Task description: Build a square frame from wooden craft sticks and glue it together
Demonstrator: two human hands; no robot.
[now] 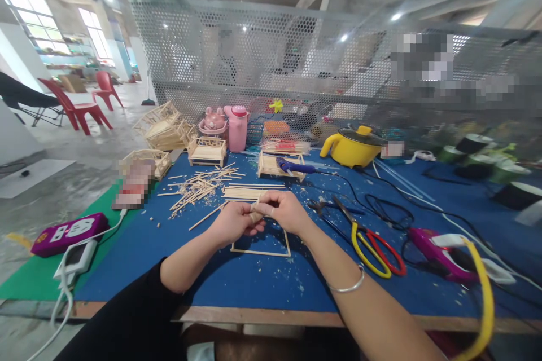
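My left hand point(236, 222) and my right hand point(284, 210) meet over the middle of the table, fingertips pinched together. Whatever sits between them is too small and too covered to make out. Below the hands is a thin wooden stick frame point(260, 252); its near side and right side show, and the hands hide its far part. Just beyond lies a row of straight wooden sticks point(243, 192). Left of that is a loose pile of short sticks point(199, 187). A blue glue gun point(296, 167) rests on a small stick-built bed point(269, 168).
Scissors point(372, 248) and pliers point(324, 211) lie to the right, near black cables point(387, 211). A yellow pot point(353, 149), a pink bottle point(237, 130) and more stick models point(207, 150) stand along the back. A phone point(134, 183) and purple power strip point(70, 234) are left.
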